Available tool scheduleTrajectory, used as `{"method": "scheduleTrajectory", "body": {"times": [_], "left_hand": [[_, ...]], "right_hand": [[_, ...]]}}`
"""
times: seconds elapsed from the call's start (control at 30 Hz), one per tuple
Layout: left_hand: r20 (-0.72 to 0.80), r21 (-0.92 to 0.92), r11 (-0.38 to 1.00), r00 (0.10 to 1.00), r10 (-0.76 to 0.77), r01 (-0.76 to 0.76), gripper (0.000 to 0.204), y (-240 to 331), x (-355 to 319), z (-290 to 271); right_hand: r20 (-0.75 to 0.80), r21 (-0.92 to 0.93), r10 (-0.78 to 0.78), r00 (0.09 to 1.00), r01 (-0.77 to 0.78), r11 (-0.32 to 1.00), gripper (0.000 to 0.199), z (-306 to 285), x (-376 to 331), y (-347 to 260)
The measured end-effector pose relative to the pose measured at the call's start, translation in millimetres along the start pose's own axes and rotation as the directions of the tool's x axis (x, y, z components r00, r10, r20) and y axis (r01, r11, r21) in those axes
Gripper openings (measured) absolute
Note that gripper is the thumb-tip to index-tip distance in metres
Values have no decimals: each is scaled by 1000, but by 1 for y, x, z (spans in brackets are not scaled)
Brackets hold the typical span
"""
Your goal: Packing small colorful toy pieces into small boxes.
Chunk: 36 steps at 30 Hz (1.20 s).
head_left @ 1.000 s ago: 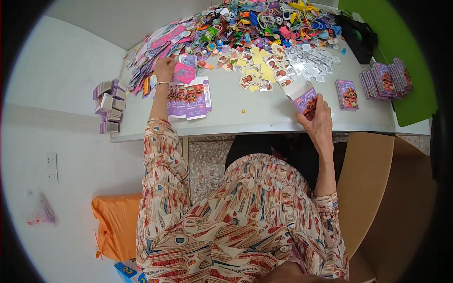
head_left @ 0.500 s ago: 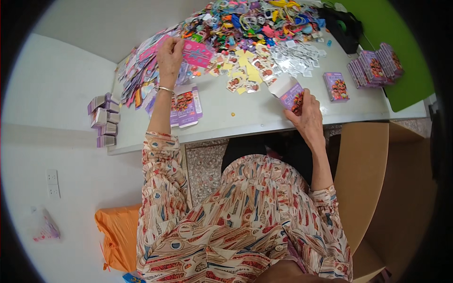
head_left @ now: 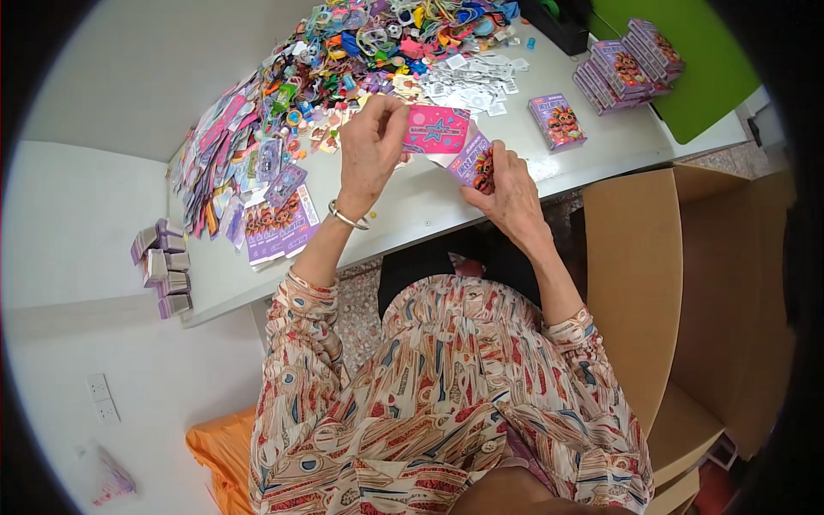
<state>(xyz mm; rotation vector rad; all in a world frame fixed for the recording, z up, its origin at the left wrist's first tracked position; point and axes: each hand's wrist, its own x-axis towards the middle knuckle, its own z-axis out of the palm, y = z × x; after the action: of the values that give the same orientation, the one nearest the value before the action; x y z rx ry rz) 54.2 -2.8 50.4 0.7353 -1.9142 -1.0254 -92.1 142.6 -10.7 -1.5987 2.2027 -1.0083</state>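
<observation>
Between the fingers of my left hand point(head_left: 371, 148) is a pink card point(head_left: 438, 130) with a blue star on it. My right hand point(head_left: 512, 196) grips a small purple box point(head_left: 473, 166) with cartoon figures on its face, its white flap raised. The card's right end meets the opening of the box; whether it is inside I cannot tell. Flat purple cartons point(head_left: 283, 227) lie on the table to the left of my left hand. Behind them spreads a fanned heap of pink and white cards point(head_left: 210, 154).
A big pile of colourful trinkets point(head_left: 378, 43) covers the table's back, with white packets point(head_left: 468, 81) beside it. One closed purple box point(head_left: 556, 121) stands at right, near stacked boxes point(head_left: 620, 75). Bundled purple stacks point(head_left: 165, 266) sit at the left edge. A cardboard box point(head_left: 635, 292) is below right.
My left hand has brought the pink card from the card heap rightward to the purple box in my right hand. The view has shifted, so the table sits further left.
</observation>
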Motion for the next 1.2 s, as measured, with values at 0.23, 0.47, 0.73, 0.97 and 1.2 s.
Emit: {"method": "scheduleTrajectory", "body": {"times": [0.23,0.47,0.73,0.97,1.2], "left_hand": [[60,176,983,998,37,-47,8,3,-2,-13],[149,194,978,988,43,-72,9,2,4,-11],[260,265,956,964,50,-122,11,16,13,-11],[344,168,986,937,-67,9,10,14,12,-13],[403,300,954,907,-125,-1,15,-4,5,-2]], "right_hand": [[-18,-30,19,1000,-19,999,78,-3,0,2],[-3,-20,-17,1000,17,1000,77,-2,-2,9],[-56,-18,-32,998,31,999,75,-6,1,8],[-105,-29,-80,991,78,997,76,-13,5,14],[-50,-32,-191,980,189,981,80,-4,-2,0]]}}
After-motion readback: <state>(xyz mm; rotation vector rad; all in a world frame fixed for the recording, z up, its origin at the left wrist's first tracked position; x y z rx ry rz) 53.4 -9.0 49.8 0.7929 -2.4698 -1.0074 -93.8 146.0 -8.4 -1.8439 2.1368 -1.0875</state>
